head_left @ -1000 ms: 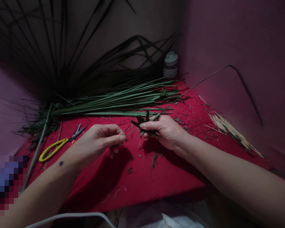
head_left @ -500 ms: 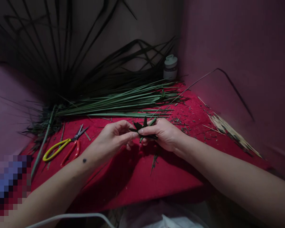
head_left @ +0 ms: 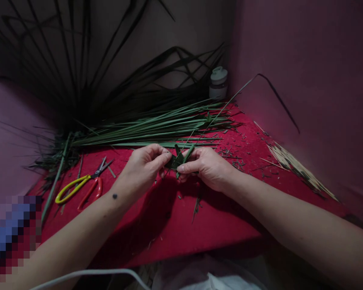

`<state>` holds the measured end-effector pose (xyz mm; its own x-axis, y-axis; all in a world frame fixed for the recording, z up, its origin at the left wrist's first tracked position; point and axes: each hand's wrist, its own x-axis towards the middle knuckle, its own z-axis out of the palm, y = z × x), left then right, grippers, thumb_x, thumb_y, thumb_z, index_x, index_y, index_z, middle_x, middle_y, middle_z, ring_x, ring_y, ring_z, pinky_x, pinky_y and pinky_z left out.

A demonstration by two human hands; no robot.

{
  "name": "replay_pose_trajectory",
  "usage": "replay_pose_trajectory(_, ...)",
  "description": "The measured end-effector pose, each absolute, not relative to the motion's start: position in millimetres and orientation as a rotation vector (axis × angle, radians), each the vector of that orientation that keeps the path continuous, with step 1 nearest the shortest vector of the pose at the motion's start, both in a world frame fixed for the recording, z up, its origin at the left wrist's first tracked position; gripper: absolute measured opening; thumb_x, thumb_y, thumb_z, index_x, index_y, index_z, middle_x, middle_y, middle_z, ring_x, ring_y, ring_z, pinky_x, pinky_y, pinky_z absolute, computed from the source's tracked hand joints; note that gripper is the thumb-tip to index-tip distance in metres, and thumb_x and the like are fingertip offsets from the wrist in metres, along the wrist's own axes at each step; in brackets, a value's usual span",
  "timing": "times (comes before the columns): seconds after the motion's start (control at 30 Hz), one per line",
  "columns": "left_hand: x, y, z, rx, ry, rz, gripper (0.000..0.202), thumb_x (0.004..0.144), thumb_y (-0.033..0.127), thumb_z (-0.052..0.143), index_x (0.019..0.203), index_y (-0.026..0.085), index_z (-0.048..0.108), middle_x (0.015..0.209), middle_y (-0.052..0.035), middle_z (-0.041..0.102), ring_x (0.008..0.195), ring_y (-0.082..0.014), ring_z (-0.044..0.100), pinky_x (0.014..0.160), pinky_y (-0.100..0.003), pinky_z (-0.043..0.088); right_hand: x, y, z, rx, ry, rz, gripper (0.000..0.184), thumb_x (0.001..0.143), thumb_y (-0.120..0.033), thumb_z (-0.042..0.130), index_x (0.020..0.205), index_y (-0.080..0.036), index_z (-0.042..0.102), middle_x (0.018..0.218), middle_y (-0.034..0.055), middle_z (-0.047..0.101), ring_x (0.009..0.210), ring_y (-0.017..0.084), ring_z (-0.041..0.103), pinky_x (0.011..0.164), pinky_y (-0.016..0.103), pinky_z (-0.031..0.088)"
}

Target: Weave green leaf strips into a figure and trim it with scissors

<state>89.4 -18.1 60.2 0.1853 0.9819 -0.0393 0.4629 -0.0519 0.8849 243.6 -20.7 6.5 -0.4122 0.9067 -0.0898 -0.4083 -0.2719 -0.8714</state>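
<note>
The left hand (head_left: 145, 165), a second ago pinched shut and well apart from the right hand (head_left: 207, 167), has come across to meet it, so the work has gone from a one-handed hold to both hands on the small folded piece of dark green palm-leaf strips (head_left: 177, 159). The right hand pinches it between thumb and fingers, and the left thumb and forefinger close on its left edge. The piece sits between the two hands, seemingly just above the red-clothed bench (head_left: 199, 225), in front of the long bundle of green leaves (head_left: 151, 129). The yellow-and-red-handled scissors (head_left: 78, 187) lie apart, to the left.

Left hand (head_left: 145, 165) and right hand (head_left: 207, 166) pinch a folded leaf piece (head_left: 178, 158) between them
</note>
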Motion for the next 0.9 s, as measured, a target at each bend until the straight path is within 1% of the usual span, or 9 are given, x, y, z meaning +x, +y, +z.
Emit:
replay_pose_trajectory(0.1, 91.6, -20.3, 58.6, 1.655, 1.402, 0.806, 0.018, 0.076, 0.030, 0.060, 0.067, 0.015, 0.055, 0.055, 0.0027, 0.052, 0.051, -0.0097, 0.044, 0.050, -0.022, 0.035, 243.5, -19.1, 6.0, -0.765, -0.982, 1.821, 0.011, 0.056, -0.008, 0.067, 0.065, -0.012, 0.062, 0.052, -0.0015, 0.059, 0.045, 0.009, 0.055, 0.051, 0.023, 0.047)
replay_pose_trajectory(0.23, 92.4, -21.1, 55.2, 1.684, 1.436, 0.824, 0.016, 0.078, 0.029, 0.058, 0.070, 0.016, 0.054, 0.058, 0.0026, 0.053, 0.053, -0.0096, 0.045, 0.051, -0.021, 0.035, 244.0, -18.2, 4.9, -0.761, -0.942, 1.851, 0.013, 0.054, -0.008, 0.067, 0.066, -0.012, 0.062, 0.055, -0.0020, 0.060, 0.046, 0.009, 0.055, 0.052, 0.023, 0.048)
replay_pose_trajectory(0.5, 88.4, -17.6, 45.1, 1.698, 1.384, 0.839, 0.019, 0.081, 0.030, 0.056, 0.068, 0.017, 0.051, 0.055, 0.0038, 0.052, 0.050, -0.0097, 0.045, 0.051, -0.022, 0.036, 243.4, -18.9, 6.2, -0.833, -0.935, 1.819, 0.012, 0.054, -0.006, 0.065, 0.063, -0.013, 0.061, 0.051, -0.0026, 0.059, 0.045, 0.009, 0.054, 0.050, 0.022, 0.045)
replay_pose_trajectory(0.6, 87.2, -17.5, 42.8, 1.670, 1.375, 0.830, 0.020, 0.081, 0.032, 0.057, 0.070, 0.017, 0.051, 0.055, 0.0034, 0.053, 0.051, -0.0103, 0.047, 0.051, -0.022, 0.036, 243.0, -19.3, 6.5, -0.838, -0.935, 1.809, 0.011, 0.056, -0.006, 0.065, 0.064, -0.013, 0.061, 0.053, -0.0023, 0.060, 0.044, 0.008, 0.054, 0.048, 0.021, 0.044)
replay_pose_trajectory(0.7, 85.3, -17.8, 41.3, 1.634, 1.340, 0.841, 0.020, 0.080, 0.034, 0.059, 0.071, 0.017, 0.053, 0.056, 0.0034, 0.054, 0.052, -0.0105, 0.048, 0.053, -0.022, 0.037, 242.3, -20.1, 7.9, -0.879, -0.929, 1.813, 0.007, 0.062, -0.012, 0.066, 0.067, -0.012, 0.062, 0.055, -0.0009, 0.062, 0.045, 0.009, 0.055, 0.048, 0.021, 0.045)
replay_pose_trajectory(0.8, 83.1, -17.3, 39.4, 1.539, 1.266, 0.873, 0.016, 0.076, 0.030, 0.064, 0.076, 0.017, 0.056, 0.064, 0.0032, 0.057, 0.056, -0.0102, 0.051, 0.056, -0.022, 0.040, 241.3, -20.8, 9.9, -0.954, -0.899, 1.787, 0.005, 0.063, -0.013, 0.065, 0.065, -0.012, 0.061, 0.052, -0.0006, 0.061, 0.042, 0.008, 0.053, 0.044, 0.020, 0.043)
replay_pose_trajectory(0.9, 81.2, -16.3, 36.6, 1.503, 1.195, 0.943, 0.016, 0.071, 0.024, 0.068, 0.080, 0.016, 0.059, 0.073, 0.0022, 0.060, 0.064, -0.0106, 0.055, 0.061, -0.022, 0.044, 240.5, -21.2, 11.0, -0.992, -0.848, 1.762, 0.007, 0.062, -0.012, 0.066, 0.062, -0.013, 0.059, 0.049, -0.0016, 0.059, 0.040, 0.008, 0.052, 0.040, 0.018, 0.040)
